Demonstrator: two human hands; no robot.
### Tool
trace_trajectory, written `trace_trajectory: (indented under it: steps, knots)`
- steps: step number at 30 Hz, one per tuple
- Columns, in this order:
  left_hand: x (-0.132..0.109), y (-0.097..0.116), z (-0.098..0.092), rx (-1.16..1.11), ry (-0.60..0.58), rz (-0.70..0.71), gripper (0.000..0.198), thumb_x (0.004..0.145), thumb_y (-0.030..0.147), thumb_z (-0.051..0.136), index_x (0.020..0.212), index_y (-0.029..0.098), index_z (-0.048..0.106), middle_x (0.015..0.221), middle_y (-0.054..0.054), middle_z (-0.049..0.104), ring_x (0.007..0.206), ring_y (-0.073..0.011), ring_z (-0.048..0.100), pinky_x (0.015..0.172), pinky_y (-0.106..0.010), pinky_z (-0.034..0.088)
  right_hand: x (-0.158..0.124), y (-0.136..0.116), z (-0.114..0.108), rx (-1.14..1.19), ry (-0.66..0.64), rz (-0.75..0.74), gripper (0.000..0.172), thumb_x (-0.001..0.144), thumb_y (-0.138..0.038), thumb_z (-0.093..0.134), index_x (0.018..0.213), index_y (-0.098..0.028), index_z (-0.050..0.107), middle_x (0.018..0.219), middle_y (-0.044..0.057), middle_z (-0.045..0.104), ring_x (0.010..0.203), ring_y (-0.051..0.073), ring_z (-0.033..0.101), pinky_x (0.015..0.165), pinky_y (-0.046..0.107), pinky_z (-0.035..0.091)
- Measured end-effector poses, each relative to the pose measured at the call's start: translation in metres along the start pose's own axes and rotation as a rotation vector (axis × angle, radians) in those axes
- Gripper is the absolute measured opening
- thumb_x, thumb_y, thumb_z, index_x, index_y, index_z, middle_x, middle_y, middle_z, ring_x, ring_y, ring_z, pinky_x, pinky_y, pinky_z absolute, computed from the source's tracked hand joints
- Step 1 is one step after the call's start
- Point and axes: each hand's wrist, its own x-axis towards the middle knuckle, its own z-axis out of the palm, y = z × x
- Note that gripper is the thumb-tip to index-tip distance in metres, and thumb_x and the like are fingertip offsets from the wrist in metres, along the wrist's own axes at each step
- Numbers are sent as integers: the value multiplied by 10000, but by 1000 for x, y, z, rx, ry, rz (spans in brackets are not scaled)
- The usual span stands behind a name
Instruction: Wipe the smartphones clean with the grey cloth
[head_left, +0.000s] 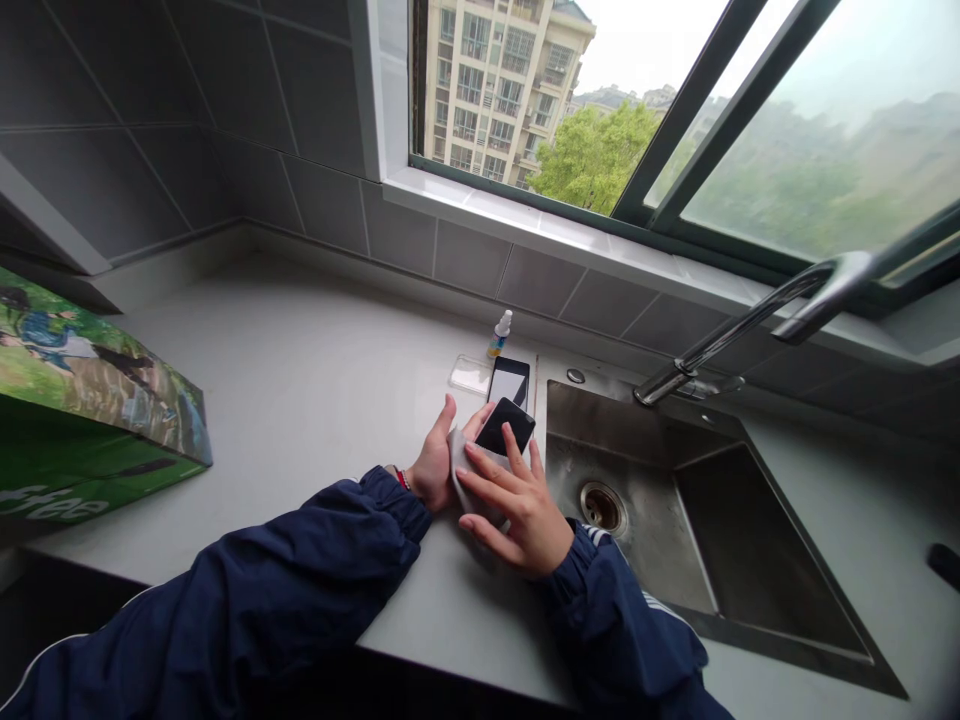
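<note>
A black smartphone (501, 430) lies tilted in my left hand (433, 466), whose thumb points up while its fingers pass behind the phone. Draped against the phone's lower part is a light grey cloth (459, 470). My right hand (529, 510) rests over the cloth and phone with its fingers spread, one fingertip on the dark screen. Just beyond, a second dark phone (511, 380) with a pale area on its face lies on the counter. A clear phone case (470, 374) is to its left. Behind them stands a small spray bottle (499, 335) with a white top.
To the right, a steel sink (720, 640) is set into the pale counter (300, 370), with a chrome faucet (720, 345) arching over it. A large green printed box (105, 420) stands at the left. A window (630, 190) is above the counter's back edge.
</note>
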Motion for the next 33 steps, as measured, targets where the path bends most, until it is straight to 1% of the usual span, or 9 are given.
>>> trace_trajectory:
  steps: [5,8,11,16,20,23,27,30,33]
  knots:
    - [1,-2,1,-30,-196,-97,938,869,795,283,1552,152,283,1418,-201,539,1240,-343,569,1074,-464,379,-3,16,6,-88,174,291,443,998,-352,460,1439,-328,498,1647,54,177,1510,412,17,1074,777,191]
    - [0,-3,2,-42,-255,-118,929,869,795,283,1544,157,305,1409,-195,549,1240,-338,569,1083,-465,368,-4,21,7,-105,220,367,430,1004,-355,447,1430,-335,508,1662,46,101,1507,419,-8,1061,784,201]
    - [1,-3,3,-42,-245,-95,902,886,775,272,1542,157,312,1385,-190,572,1216,-329,589,1076,-460,378,-4,16,5,-85,194,298,460,979,-384,504,1436,-325,504,1667,52,44,1504,426,-24,1074,773,192]
    - [0,-1,2,-25,-81,-42,912,863,787,328,1541,177,315,1325,-190,613,1120,-341,643,989,-476,458,-2,-1,-2,10,58,39,508,905,-434,639,1397,-343,550,1668,46,19,1504,426,-3,1117,734,147]
    - [-3,2,2,4,-2,-25,876,863,777,359,1550,239,292,1349,-171,600,1104,-340,654,962,-495,474,-1,-5,-5,58,32,-5,501,871,-434,689,1357,-365,589,1666,28,15,1503,424,7,1126,722,137]
    - [-2,1,3,-12,2,0,881,868,772,354,1554,224,280,1358,-184,590,1122,-346,644,985,-510,458,-3,0,-4,73,81,20,412,885,-387,676,1295,-360,644,1662,12,55,1508,403,38,1140,704,134]
    - [0,-1,4,-28,-29,22,895,866,775,351,1542,191,307,1364,-199,581,1150,-345,628,1024,-504,433,-5,9,-4,86,200,36,245,925,-308,611,1129,-319,747,1631,9,228,1509,360,121,1167,659,166]
    - [2,-1,4,-17,-52,22,881,867,777,342,1521,187,351,1365,-192,581,1161,-347,621,1035,-497,425,-6,14,-6,94,258,37,226,942,-266,574,1026,-290,782,1577,27,361,1494,345,208,1167,634,232]
    - [1,0,5,-15,-68,24,877,867,780,335,1515,190,360,1365,-184,582,1173,-349,613,1042,-498,417,-6,15,-7,96,293,51,236,945,-239,556,983,-271,787,1536,36,432,1482,329,257,1164,606,282]
